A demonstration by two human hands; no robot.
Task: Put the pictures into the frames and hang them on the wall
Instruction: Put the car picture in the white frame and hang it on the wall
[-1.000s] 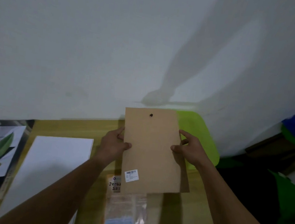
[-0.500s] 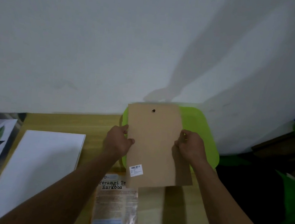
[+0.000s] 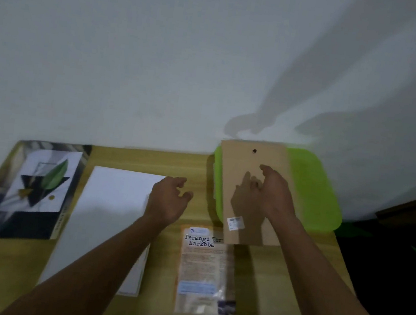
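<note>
Left hand (image 3: 170, 200) released backing board (image 3: 237, 166), fingers (image 3: 180, 181) loose, empty; right hand (image 3: 270, 193) slack over board; white sheet (image 3: 113, 211) nearest left hand.

**Where things lie on my desk**

The desk (image 3: 123, 158) stands against the wall (image 3: 161, 60). The leaf picture (image 3: 38, 183) lies far left, with a paper sheet (image 3: 111, 211) just right of it. At the right rear, the backing board (image 3: 242, 166) lies on the tray (image 3: 312, 191), its near corner over the leaflet (image 3: 201, 269). My right hand (image 3: 273, 194) rests on the board. My left hand (image 3: 170, 200) is between sheet and tray.
</note>
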